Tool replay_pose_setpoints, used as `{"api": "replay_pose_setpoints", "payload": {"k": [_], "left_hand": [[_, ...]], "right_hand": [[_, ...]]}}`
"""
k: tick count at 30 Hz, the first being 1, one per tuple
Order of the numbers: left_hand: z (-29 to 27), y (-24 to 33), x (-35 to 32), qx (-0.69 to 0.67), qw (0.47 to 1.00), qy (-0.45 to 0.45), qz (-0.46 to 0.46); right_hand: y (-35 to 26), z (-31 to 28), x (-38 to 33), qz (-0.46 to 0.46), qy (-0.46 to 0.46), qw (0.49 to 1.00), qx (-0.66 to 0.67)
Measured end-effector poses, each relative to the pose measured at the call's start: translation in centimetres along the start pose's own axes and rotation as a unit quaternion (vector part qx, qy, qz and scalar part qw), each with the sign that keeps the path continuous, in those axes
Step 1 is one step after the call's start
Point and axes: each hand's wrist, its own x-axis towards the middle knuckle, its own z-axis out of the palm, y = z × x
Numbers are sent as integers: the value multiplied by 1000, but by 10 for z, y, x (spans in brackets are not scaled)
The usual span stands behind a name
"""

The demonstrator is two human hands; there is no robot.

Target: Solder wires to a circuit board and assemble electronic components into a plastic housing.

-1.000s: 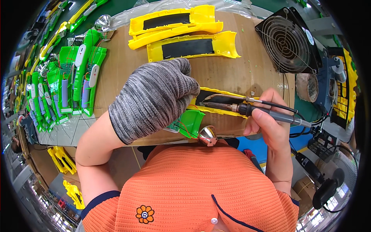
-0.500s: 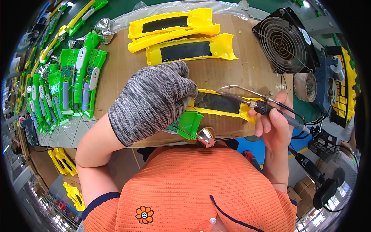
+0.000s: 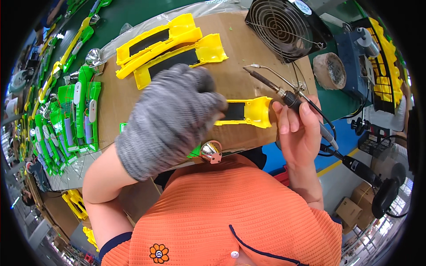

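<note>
My left hand (image 3: 166,119), in a grey knitted glove, is curled closed above the left end of a yellow plastic shell (image 3: 258,113) with a black strip inside. Whatever its fingers pinch is hidden beneath them. In my bare right hand (image 3: 298,133) is a soldering iron (image 3: 290,99) with a thin bent metal tube alongside. Its tip points up and left, raised away from the shell. Near the table's front edge, a shiny lamp reflector (image 3: 207,150) sits by a green plastic part (image 3: 194,152), mostly covered by the glove.
More yellow shells (image 3: 211,48) with black strips lie at the back. Green housings (image 3: 84,111) with wires and batteries crowd the left side. A black fan (image 3: 284,31) stands at back right, beside a round tub (image 3: 329,71) and a blue-grey device (image 3: 355,62).
The soldering iron has been lifted off the yellow shell, its tip now higher and apart from it. The view has turned and shifted. My left hand stays closed near the shell.
</note>
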Motion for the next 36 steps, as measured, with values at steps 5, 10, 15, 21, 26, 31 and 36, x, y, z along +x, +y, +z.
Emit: {"api": "replay_pose_setpoints", "payload": {"k": [5,10,15,21,26,31,36], "left_hand": [[26,10,20,-2,991,-130,34],[24,16,32,70,977,-196,36],[25,22,30,60,985,-162,-4],[25,29,23,58,984,-151,-79],[22,28,25,41,985,-151,-67],[24,26,26,68,982,-172,-29],[24,26,29,54,982,-180,-17]], "right_hand": [[0,-1,-2,3,22,999,35],[1,-8,-2,-4,6,999,46],[1,-7,-1,6,-2,998,67],[4,-11,0,6,-17,997,79],[5,-12,0,2,-30,996,79],[5,-11,0,-5,-29,997,77],[8,-15,2,-21,-41,996,74]]}}
